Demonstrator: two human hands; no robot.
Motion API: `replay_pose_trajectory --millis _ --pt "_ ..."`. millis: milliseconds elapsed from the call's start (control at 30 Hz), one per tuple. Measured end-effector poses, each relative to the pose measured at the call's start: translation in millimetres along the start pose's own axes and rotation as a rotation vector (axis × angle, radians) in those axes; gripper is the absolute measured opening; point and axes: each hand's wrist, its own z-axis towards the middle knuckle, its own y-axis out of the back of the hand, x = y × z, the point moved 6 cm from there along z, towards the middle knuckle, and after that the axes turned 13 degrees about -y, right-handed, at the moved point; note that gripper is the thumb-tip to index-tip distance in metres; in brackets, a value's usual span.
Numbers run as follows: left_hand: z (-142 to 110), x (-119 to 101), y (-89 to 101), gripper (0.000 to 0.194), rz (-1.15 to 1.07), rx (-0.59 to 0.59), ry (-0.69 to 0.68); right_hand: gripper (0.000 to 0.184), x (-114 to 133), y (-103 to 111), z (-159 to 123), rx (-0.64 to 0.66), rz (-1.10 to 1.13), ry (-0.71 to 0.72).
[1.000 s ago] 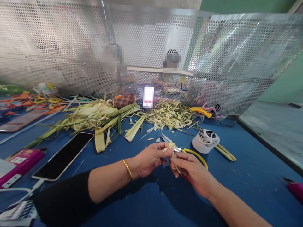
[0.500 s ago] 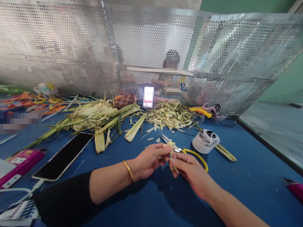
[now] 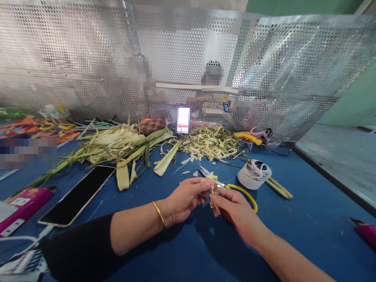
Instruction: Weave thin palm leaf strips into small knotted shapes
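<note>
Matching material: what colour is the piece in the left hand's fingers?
Pale yellow; the piece shows best in the head view.

The flat blue bench [image 3: 317, 215] carries a loose heap of long pale-green leaves [image 3: 114, 145], a mound of shredded yellow-green strips [image 3: 210, 145], a round spool of white cord [image 3: 252, 180], yellow-handled metal scissors [image 3: 250, 197], a black-screened rectangular phone [image 3: 78, 196] and a magenta-and-white plastic power strip [image 3: 29, 205].

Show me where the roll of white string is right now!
In the head view, the roll of white string sits right of centre on the blue table, just beyond the yellow scissor handle, with pale stalks on its right.
</note>
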Motion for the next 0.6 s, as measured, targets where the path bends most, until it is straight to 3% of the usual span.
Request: replay_pose_trajectory --millis 267,600 --pt "-3.4 -3.0 0.3 0.030 0.045 -0.057 -0.016 0.036 -1.1 0.2 0.1 -0.019 -0.059 0.007" --pt "-3.0 -11.3 0.3 0.025 0.225 -0.026 -0.024 0.036 -0.5 0.1 -0.9 -0.034 -0.015 -0.011"
